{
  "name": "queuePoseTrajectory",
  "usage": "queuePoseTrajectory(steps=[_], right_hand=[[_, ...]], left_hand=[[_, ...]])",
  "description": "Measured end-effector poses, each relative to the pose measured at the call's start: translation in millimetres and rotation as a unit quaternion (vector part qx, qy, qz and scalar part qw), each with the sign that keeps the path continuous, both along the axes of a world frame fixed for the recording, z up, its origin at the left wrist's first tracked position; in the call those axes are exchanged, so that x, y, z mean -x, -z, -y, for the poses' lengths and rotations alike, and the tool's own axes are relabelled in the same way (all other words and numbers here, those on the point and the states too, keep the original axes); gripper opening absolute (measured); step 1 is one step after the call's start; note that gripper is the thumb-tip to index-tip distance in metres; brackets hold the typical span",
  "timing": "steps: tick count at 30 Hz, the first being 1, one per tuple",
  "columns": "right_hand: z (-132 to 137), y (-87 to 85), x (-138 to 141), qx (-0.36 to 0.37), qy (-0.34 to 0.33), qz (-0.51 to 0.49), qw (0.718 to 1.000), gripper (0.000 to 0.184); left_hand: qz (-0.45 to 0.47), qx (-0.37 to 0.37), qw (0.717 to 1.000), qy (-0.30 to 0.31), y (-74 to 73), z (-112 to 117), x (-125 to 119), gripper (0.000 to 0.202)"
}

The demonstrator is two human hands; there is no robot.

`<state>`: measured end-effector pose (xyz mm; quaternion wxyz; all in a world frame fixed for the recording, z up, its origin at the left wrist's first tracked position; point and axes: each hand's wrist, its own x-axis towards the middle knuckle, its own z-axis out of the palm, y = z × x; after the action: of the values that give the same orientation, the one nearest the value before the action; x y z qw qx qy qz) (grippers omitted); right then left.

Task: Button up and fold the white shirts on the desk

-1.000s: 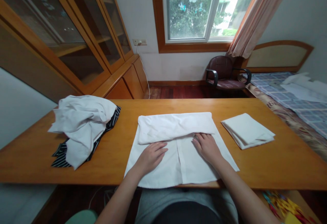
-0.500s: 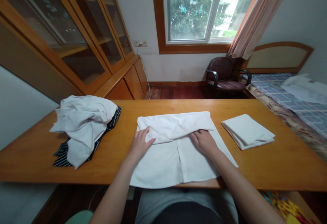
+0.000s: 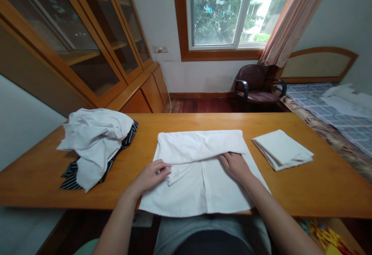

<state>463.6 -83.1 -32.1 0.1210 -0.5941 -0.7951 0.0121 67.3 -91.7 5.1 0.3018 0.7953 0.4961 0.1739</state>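
Observation:
A white shirt [image 3: 186, 199] lies on the table in front of me, its far part folded over toward me in a wide band. From under the band, on the left, sticks out a small corner that looks like a cuff [image 3: 176, 174]. My left hand [image 3: 152, 174] is at the shirt's left side, thumb and fingers closed on the cloth by that corner. The fingertips of my right hand [image 3: 236, 166] are tucked under the band's near edge on the right, gripping it; they are partly hidden.
On the wooden table [image 3: 203, 121], a crumpled white cloth [image 3: 95, 131] lies over a black striped cloth [image 3: 71, 181] at left. A folded white cloth [image 3: 281, 148] lies at right. Beyond are an office chair [image 3: 255, 84] and a bed [image 3: 334, 100].
My left hand has moved off the folded band, down and left, and a cuff-like corner now shows below it. My right hand has shifted slightly toward me.

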Motion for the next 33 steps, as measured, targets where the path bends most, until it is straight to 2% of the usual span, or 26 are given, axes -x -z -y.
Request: queuePoseTrajectory(steps=[3, 5, 8, 12, 19, 22, 25, 28, 30, 32, 33], right_hand=[[1.7, 0.6, -1.5, 0.000, -0.003, -0.015, 1.000, 0.036], [1.9, 0.5, -2.4, 0.000, -0.008, -0.022, 1.000, 0.034], [1.7, -0.6, -3.6, 0.008, -0.011, -0.029, 0.999, 0.031], [2.3, -3.8, -4.3, 0.015, -0.014, -0.034, 0.999, 0.033], [8.2, -7.6, -9.6, 0.033, -0.020, -0.050, 0.998, 0.039], [12.2, -6.8, -18.2, 0.059, -0.029, -0.073, 0.995, 0.036], [12.5, -9.0, -26.7, 0.063, -0.041, -0.088, 0.993, 0.032], [5.8, -16.8, -28.7, 0.066, -0.043, -0.113, 0.990, 0.032], [-2.4, -23.2, -24.5, 0.059, -0.048, -0.170, 0.983, 0.034], [-12.3, -27.9, -16.8, 0.044, -0.050, -0.253, 0.965, 0.043], [-17.4, -28.9, -12.2, 0.035, -0.052, -0.290, 0.955, 0.050]], left_hand=[[-0.031, -0.113, 0.993, -0.011, 10.8, -3.9, 0.6, 0.035], [-0.070, -0.160, 0.984, -0.022, 21.0, -8.9, -0.2, 0.041], [-0.109, -0.194, 0.974, -0.043, 32.4, -17.7, -2.6, 0.044], [-0.115, -0.219, 0.968, -0.047, 34.8, -28.2, -4.9, 0.044], [-0.092, -0.200, 0.972, -0.086, 20.0, -24.0, -0.2, 0.027], [-0.038, -0.180, 0.977, -0.109, 7.5, -14.9, 2.5, 0.024], [0.045, -0.158, 0.974, -0.157, -8.0, -10.7, 5.6, 0.023], [0.113, -0.120, 0.959, -0.231, -21.1, -19.2, 7.4, 0.029], [0.156, -0.096, 0.940, -0.289, -26.4, -32.8, 5.0, 0.037], [0.224, -0.112, 0.911, -0.329, -29.3, -49.3, -1.7, 0.043], [0.267, -0.145, 0.891, -0.338, -30.4, -57.0, -6.6, 0.044]])
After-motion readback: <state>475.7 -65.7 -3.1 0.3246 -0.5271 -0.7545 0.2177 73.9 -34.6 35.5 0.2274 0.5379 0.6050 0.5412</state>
